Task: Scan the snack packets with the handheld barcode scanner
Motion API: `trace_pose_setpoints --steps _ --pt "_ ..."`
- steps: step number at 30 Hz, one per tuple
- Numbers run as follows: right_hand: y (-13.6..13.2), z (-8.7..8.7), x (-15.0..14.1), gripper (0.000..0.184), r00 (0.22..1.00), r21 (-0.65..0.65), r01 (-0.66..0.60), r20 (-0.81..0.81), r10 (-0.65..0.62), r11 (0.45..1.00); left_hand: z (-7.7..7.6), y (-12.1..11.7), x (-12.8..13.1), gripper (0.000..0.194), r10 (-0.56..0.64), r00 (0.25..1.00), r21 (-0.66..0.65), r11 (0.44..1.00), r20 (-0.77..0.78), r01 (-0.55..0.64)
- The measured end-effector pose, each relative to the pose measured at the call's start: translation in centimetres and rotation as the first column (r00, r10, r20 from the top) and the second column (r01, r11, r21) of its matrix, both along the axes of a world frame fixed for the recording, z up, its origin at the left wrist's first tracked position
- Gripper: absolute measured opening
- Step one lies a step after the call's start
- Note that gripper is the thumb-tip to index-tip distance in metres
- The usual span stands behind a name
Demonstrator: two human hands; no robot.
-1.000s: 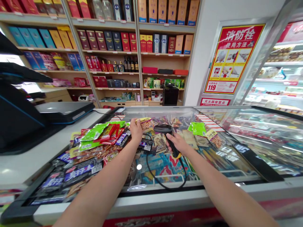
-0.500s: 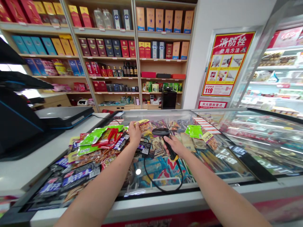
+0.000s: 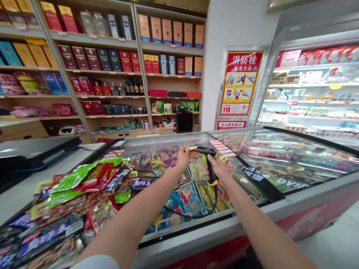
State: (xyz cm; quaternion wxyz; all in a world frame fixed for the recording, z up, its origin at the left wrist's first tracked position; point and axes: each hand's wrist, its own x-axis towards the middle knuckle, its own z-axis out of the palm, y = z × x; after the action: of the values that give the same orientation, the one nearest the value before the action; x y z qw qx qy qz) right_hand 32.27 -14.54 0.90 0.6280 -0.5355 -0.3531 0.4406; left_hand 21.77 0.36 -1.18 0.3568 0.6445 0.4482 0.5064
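**Body, visible parts.** Two arms enter from the lower frame edge: the left forearm (image 3: 134, 220) and the right forearm (image 3: 260, 231). Both are bare, smooth and tapered toward the wrist. The left hand (image 3: 182, 158) and the right hand (image 3: 218, 172) are likewise bare. Worn item: one pale sleeve (image 3: 92, 262), white to light grey, with a soft rounded outline, at the bottom edge on the left arm. Its fabric texture and cuff detail are too blurred to read.

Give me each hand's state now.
Left hand: closed, holding a snack packet.
Right hand: closed, holding a barcode scanner.
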Motion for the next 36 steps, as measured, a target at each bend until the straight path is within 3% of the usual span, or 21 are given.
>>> trace_pose_setpoints --steps 5,8,10,13,15,18,20,23,25,27,31,33,36 --pt "-1.3 -0.9 3.0 0.035 0.994 0.021 0.108 0.011 -0.108 0.994 -2.1 -1.9 7.1 0.015 -0.115 0.993 -0.102 0.988 0.004 0.115" --pt "-1.9 -1.2 3.7 0.034 0.989 0.004 0.150 0.001 -0.150 0.989 -2.1 -3.0 8.4 0.022 -0.224 0.971 -0.065 0.974 -0.080 0.219" --pt "-2.2 -1.4 3.8 0.034 0.988 0.009 0.154 -0.012 -0.154 0.988 -1.3 -3.5 7.9 0.024 -0.250 0.952 0.037 0.965 -0.176 0.260" --pt "-2.2 -1.7 3.5 0.034 0.990 0.009 0.140 -0.024 -0.140 0.990 0.4 -3.4 5.0 0.020 -0.193 0.924 0.197 0.943 -0.331 0.267" --pt "-2.0 -1.8 3.0 0.034 0.993 0.017 0.114 -0.028 -0.114 0.993 1.6 -2.7 1.5 0.015 -0.134 0.877 0.195 0.949 -0.461 0.248" --pt "-1.5 -1.9 1.7 0.033 0.998 0.037 0.062 -0.035 -0.061 0.997 2.7 -0.9 -5.9 0.015 -0.066 0.743 0.131 0.970 -0.666 0.204" --pt "-1.1 -1.9 0.6 0.034 0.999 0.024 0.021 -0.027 -0.020 0.999 2.9 0.1 -11.7 0.020 -0.085 0.647 0.090 0.968 -0.758 0.233" --pt "-0.4 -1.9 -1.5 0.035 0.999 0.007 -0.038 0.000 0.038 0.999 2.6 0.4 -19.3 0.028 -0.066 0.627 0.059 0.982 -0.776 0.177" --pt "0.0 -1.8 -2.8 0.035 0.998 0.015 -0.068 0.005 0.068 0.998 2.4 -0.2 -22.3 0.031 -0.049 0.623 0.055 0.988 -0.781 0.146" --pt "0.4 -1.7 -4.0 0.035 0.994 0.026 -0.107 0.009 0.107 0.994 2.2 -0.9 -23.7 0.030 -0.077 0.597 0.002 0.992 -0.798 0.129" --pt "0.9 -1.4 -5.6 0.036 0.984 0.038 -0.174 0.048 0.172 0.984 2.4 -1.8 -23.5 0.026 -0.143 0.564 -0.103 0.989 -0.813 0.102" --pt "1.1 -1.2 -6.1 0.037 0.980 0.035 -0.192 0.066 0.190 0.981 2.7 -1.8 -23.0 0.023 -0.184 0.619 -0.122 0.982 -0.764 0.141" --pt "1.5 -0.9 -6.9 0.038 0.967 0.023 -0.249 0.069 0.247 0.968 3.4 -1.4 -21.7 0.019 -0.239 0.778 -0.119 0.971 -0.582 0.209"
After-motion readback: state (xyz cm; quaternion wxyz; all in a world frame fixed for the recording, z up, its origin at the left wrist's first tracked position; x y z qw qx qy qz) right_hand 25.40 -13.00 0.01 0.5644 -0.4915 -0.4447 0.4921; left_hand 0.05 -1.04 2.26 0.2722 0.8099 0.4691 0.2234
